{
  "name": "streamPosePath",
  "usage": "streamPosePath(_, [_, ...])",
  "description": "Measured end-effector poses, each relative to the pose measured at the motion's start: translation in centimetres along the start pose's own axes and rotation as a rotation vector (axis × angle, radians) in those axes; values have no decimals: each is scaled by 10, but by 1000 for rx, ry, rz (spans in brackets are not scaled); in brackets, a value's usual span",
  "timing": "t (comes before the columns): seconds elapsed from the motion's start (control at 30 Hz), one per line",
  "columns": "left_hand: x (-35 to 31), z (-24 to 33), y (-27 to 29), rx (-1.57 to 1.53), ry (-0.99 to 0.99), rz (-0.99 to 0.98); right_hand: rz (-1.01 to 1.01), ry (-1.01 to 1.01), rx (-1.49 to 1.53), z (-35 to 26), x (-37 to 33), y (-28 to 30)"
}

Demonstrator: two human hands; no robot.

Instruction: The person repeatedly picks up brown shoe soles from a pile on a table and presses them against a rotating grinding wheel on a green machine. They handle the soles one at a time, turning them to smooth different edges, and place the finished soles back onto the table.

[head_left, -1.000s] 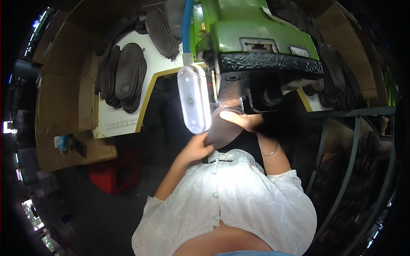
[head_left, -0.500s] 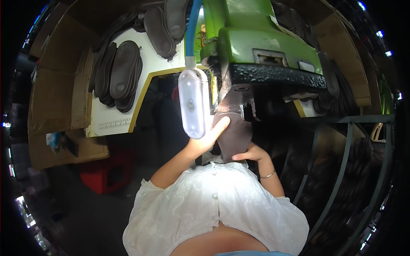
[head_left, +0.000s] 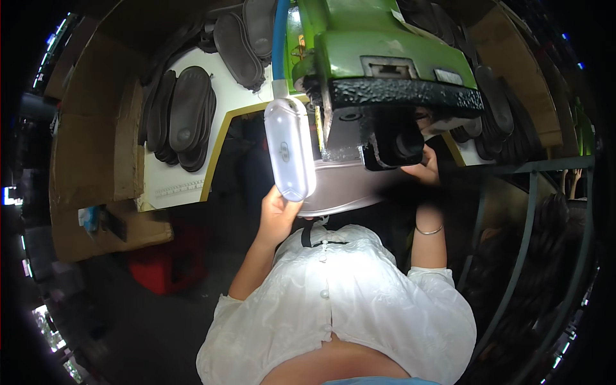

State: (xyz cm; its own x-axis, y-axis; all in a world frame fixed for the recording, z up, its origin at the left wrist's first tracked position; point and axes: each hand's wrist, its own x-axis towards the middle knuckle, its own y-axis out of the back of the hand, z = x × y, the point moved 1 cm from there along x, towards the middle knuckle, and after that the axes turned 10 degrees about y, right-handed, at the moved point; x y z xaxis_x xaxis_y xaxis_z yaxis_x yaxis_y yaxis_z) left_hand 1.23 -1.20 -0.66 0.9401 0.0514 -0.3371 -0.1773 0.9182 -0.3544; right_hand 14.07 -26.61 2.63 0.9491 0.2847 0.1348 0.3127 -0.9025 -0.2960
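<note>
A dark brown shoe sole point(head_left: 343, 190) lies crosswise under the head of a green machine point(head_left: 391, 54), its pale edge toward me. My left hand point(head_left: 276, 212) is closed on the sole's left end, its upper part hidden behind a clear oval lamp point(head_left: 290, 151) hanging from a blue tube point(head_left: 280, 45). At the sole's right end my right hand point(head_left: 425, 168) is curled beside the machine's black part point(head_left: 391, 151). Its thumb reaches left toward the sole, and its other fingers are partly hidden. Deep shadow covers the sole's right tip.
Stacked brown soles point(head_left: 189, 112) rest on the white, yellow-edged table point(head_left: 170, 183) at left, with others point(head_left: 497, 115) at right. Cardboard walls point(head_left: 90, 135) flank the table. A red stool point(head_left: 167, 266) stands at lower left, a metal rack point(head_left: 523, 224) at right.
The sole has turned from pointing toward me to lying crosswise. My right hand has moved up and right beside the machine; my left hand has shifted left, to the sole's left end.
</note>
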Motion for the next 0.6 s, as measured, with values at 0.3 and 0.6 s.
streamPosePath(0.3, [-16,1,67,56,-5,133,-222,243,-256,-1,1,-78])
streamPosePath(0.6, [4,-64,21,604,440,-195,-317,230,-349,5,4,-91])
